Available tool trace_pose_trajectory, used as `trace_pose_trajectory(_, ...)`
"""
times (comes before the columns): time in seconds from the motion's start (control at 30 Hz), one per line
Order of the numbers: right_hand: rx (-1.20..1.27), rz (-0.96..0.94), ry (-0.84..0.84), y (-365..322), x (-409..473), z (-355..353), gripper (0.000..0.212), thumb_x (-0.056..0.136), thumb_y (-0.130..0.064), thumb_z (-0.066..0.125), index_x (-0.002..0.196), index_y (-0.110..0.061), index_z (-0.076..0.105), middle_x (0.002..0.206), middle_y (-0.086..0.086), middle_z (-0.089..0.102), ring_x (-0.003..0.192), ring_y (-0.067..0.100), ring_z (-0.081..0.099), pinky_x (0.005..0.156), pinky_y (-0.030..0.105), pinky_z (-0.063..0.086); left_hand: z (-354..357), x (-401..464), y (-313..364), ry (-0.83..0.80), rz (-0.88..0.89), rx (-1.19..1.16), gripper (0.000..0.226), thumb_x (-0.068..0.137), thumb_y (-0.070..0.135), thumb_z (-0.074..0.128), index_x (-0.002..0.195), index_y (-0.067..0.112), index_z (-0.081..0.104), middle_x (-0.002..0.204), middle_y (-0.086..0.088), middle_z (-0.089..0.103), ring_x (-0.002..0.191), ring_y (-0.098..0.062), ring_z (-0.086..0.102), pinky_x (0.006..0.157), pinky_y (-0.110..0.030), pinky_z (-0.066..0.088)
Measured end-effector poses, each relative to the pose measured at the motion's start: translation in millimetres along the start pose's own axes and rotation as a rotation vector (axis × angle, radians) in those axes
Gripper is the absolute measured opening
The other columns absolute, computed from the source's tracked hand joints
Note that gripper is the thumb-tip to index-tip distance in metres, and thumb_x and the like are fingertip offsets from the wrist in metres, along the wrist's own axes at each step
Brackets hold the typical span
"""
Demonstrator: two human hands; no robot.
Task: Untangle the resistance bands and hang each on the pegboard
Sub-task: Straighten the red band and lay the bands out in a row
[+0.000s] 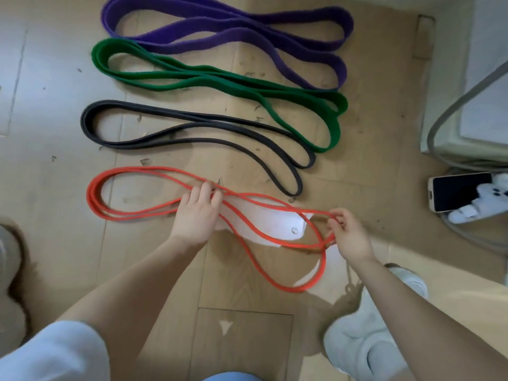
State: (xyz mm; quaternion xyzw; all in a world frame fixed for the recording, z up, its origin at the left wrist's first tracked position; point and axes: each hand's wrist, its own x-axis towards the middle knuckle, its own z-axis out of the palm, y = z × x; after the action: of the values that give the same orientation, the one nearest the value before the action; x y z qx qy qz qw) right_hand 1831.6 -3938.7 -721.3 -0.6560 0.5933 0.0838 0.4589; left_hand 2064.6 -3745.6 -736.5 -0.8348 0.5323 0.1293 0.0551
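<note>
A: What lay on the floor [55, 105], biggest first?

B: The purple band [228, 26] at twelve o'clock, then the green band [220, 81], the black band [192, 127], and the thin red band [247, 224] nearest the person, each apart from the next. No pegboard was in view.

A: And the hands?

B: The left hand [196, 213] had its fingers [204, 188] curled over the red strands where they crossed; the right hand [350, 237] pinched the loop end at about four o'clock.

A: The risk?

B: I judged that pulling the pinched end before the crossing was freed could tighten the twist, or the stretched strand could slip and snap back. The low loop near the shoe [365, 347] might also catch underfoot.
</note>
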Motion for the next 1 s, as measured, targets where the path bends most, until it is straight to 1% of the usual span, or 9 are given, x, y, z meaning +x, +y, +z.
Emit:
trace_pose_trajectory(0.07,0.132,0.005,0.100,-6.8,12.2,-6.8,0.012,0.094,-0.006,0.048,0.105,-0.013,0.049,0.080,0.002,0.056,0.058,0.016,0.052,0.057,0.024,0.048,1.0,-0.4,2.5,0.027,0.024,0.035,0.021,0.067,0.003,0.056,0.088,0.006,0.054,0.090,-0.017,0.060,0.071,-0.033,0.056,0.061,-0.038,0.047)
trace_pose_trajectory(0.13,0.171,0.007,0.184,-12.3,23.8,-7.8,0.014,0.094,-0.007,0.049,0.107,-0.010,0.051,0.084,0.000,0.058,0.062,0.016,0.054,0.059,0.019,0.048,2.2,-0.5,1.0,-0.010,0.025,0.026,0.027,0.063,0.000,0.067,0.087,0.005,0.056,0.086,-0.017,0.058,0.067,-0.033,0.056,0.058,-0.038,0.048)
trace_pose_trajectory(0.23,0.217,0.110,0.347,-9.6,34.4,-2.5,0.024,0.093,-0.012,0.052,0.115,-0.003,0.052,0.103,0.009,0.059,0.089,0.025,0.061,0.088,0.040,0.052,-0.5,0.8,-3.5,-0.104,-0.067,-0.030,0.050,0.049,0.000,0.084,0.093,0.004,0.060,0.086,-0.015,0.056,0.069,-0.035,0.057,0.056,-0.037,0.048)
trace_pose_trajectory(0.3,0.151,0.179,0.394,-1.5,27.4,2.4,0.022,0.092,-0.015,0.051,0.110,-0.003,0.054,0.104,0.016,0.062,0.098,0.033,0.061,0.091,0.048,0.049,-3.0,0.6,-4.1,-0.139,-0.103,-0.074,0.051,0.052,0.000,0.084,0.097,0.003,0.059,0.089,-0.015,0.055,0.071,-0.036,0.058,0.053,-0.035,0.046)
trace_pose_trajectory(0.43,-0.177,0.182,0.048,14.4,-15.1,19.9,0.015,0.089,-0.026,0.056,0.089,-0.011,0.058,0.096,0.009,0.062,0.088,0.028,0.059,0.077,0.032,0.044,-9.1,-2.7,-2.4,-0.167,-0.173,-0.205,0.033,0.070,-0.005,0.072,0.097,-0.001,0.055,0.096,-0.020,0.054,0.074,-0.039,0.058,0.058,-0.037,0.043)
trace_pose_trajectory(0.6,-0.633,-0.111,-0.124,15.9,-36.8,28.5,0.048,0.091,-0.008,0.041,0.134,-0.029,0.034,0.115,0.003,0.050,0.098,0.029,0.058,0.075,0.034,0.044,-13.2,-7.1,-2.6,-0.119,-0.225,-0.245,0.029,0.078,-0.015,0.049,0.105,-0.006,0.053,0.105,-0.025,0.051,0.087,-0.043,0.054,0.073,-0.045,0.041)
trace_pose_trajectory(0.77,-1.172,-0.451,-0.404,14.5,-44.3,0.6,0.070,0.090,-0.007,0.037,0.146,-0.041,0.013,0.132,0.000,0.038,0.120,0.022,0.040,0.093,0.030,0.035,-1.1,-12.9,-17.7,-0.115,-0.242,-0.062,0.039,0.058,-0.007,0.073,0.093,0.002,0.060,0.089,-0.017,0.060,0.080,-0.037,0.060,0.068,-0.041,0.047)
trace_pose_trajectory(0.87,-1.190,-0.404,-0.373,17.3,-42.3,-1.0,0.085,0.086,-0.004,0.038,0.145,-0.039,-0.013,0.133,-0.001,0.043,0.121,0.021,0.042,0.094,0.030,0.033,-2.8,-14.0,-18.4,-0.104,-0.244,-0.079,0.036,0.064,-0.006,0.071,0.096,0.005,0.061,0.088,-0.013,0.062,0.085,-0.035,0.060,0.074,-0.041,0.045)
trace_pose_trajectory(1.0,-0.991,-0.208,-0.322,4.6,-34.0,9.2,0.074,0.088,-0.023,0.042,0.146,-0.035,-0.004,0.122,-0.003,0.052,0.097,0.026,0.059,0.068,0.033,0.042,-3.6,-14.1,-25.2,-0.147,-0.158,-0.108,0.037,0.069,-0.009,0.055,0.103,0.003,0.062,0.098,-0.015,0.063,0.095,-0.036,0.057,0.081,-0.042,0.040)
